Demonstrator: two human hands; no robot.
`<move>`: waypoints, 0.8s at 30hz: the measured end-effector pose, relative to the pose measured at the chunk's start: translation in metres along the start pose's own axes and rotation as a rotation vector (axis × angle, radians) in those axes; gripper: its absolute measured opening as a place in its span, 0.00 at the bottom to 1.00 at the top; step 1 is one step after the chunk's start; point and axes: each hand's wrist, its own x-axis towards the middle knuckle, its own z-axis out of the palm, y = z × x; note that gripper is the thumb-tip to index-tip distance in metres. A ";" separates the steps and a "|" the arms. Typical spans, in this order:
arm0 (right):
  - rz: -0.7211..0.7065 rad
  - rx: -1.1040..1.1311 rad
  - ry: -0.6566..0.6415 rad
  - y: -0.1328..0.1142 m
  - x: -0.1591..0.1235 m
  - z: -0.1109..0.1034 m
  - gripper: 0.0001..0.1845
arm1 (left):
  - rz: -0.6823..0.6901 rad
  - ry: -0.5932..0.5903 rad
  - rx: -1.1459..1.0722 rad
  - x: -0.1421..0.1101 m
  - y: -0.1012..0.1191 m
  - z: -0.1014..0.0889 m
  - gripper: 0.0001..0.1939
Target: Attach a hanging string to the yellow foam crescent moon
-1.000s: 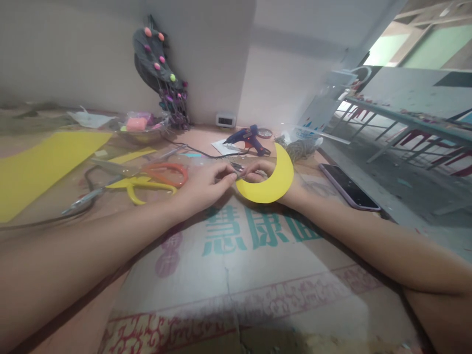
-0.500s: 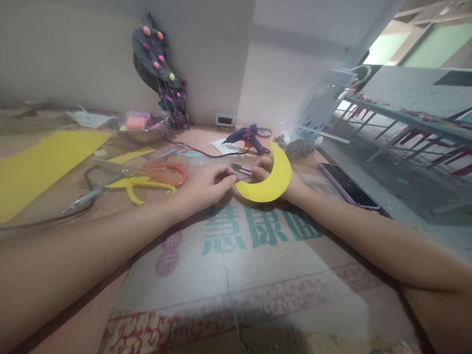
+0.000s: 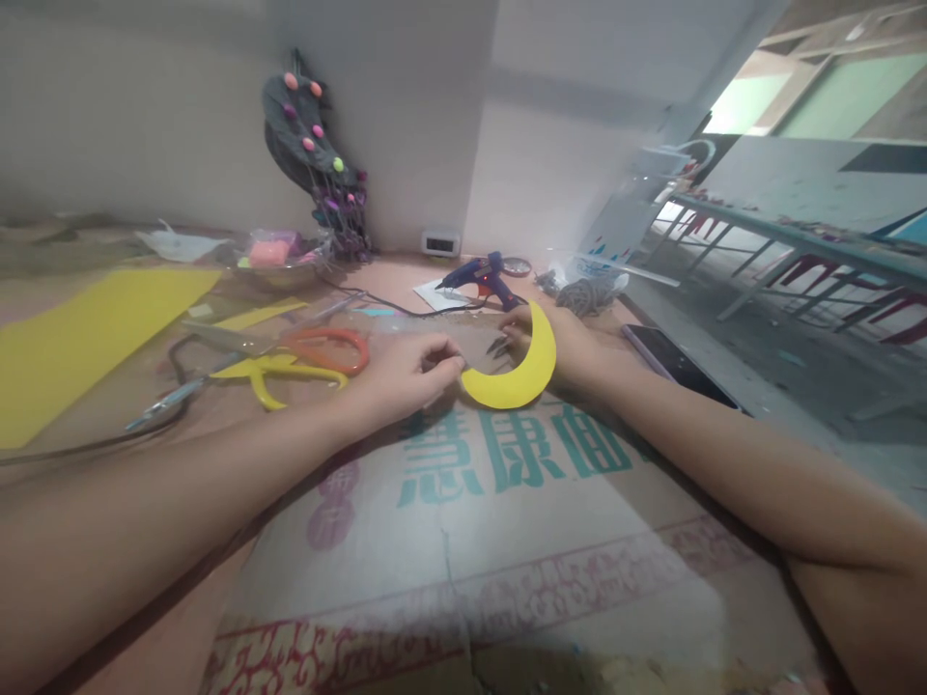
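Note:
A yellow paper crescent moon [image 3: 525, 378] is held up over the printed cardboard. My left hand [image 3: 416, 372] pinches its lower left tip between thumb and fingers. Behind the crescent is my right hand [image 3: 554, 343], partly covered by it, with fingers curled round a slim, dark-tipped, pen-like tool [image 3: 498, 347]. The tool's point faces left, inside the crescent's curve; most of its body is hidden. Left of my left hand lie scissors with orange handles [image 3: 337, 349] and scissors with yellow handles [image 3: 267, 376].
A blue glue gun [image 3: 482, 277] rests on a white scrap at the back. Grey yarn [image 3: 586, 294] and a phone [image 3: 677, 365] are at the right. Yellow sheet [image 3: 94, 338] lies left. A decorated grey crescent [image 3: 300, 121] leans on the wall beside a small clock [image 3: 440, 242].
My right hand has turned and its tool has swung, with the tip now further right and lower. The crescent has tilted and shifted slightly left, still in my left hand's pinch.

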 end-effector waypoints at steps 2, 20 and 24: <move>0.031 -0.051 0.034 -0.002 0.000 -0.002 0.15 | 0.005 0.001 0.009 0.000 0.000 0.000 0.11; 0.286 -0.039 -0.023 -0.044 0.000 -0.113 0.14 | 0.002 -0.025 0.043 -0.001 -0.001 0.001 0.11; 0.155 0.030 -0.049 -0.070 -0.009 -0.114 0.13 | 0.047 -0.021 0.060 -0.001 -0.004 0.001 0.12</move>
